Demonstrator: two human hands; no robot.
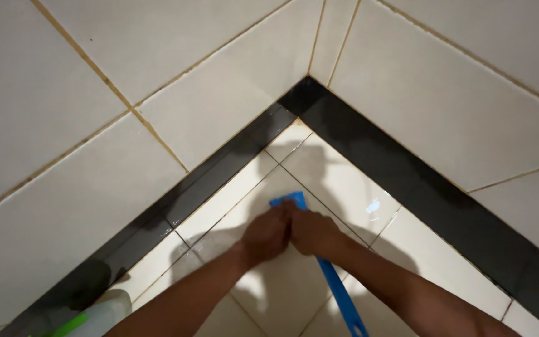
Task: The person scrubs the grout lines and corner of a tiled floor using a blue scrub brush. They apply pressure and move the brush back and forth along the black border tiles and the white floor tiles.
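Both of my hands are pressed together over the head of a blue long-handled brush [343, 295] on the wet floor tiles [282, 299], close to a corner of the room. My left hand [266, 235] and my right hand [312, 232] are closed on it, knuckles touching. A blue edge of the brush head shows just beyond my fingers. Its handle runs back under my right forearm toward the lower edge of the view.
Pale wall tiles [232, 93] meet in a corner, with a black skirting band [369, 143] along the floor. A translucent bottle with a green part [92, 319] lies at the lower left. The floor tiles shine with water.
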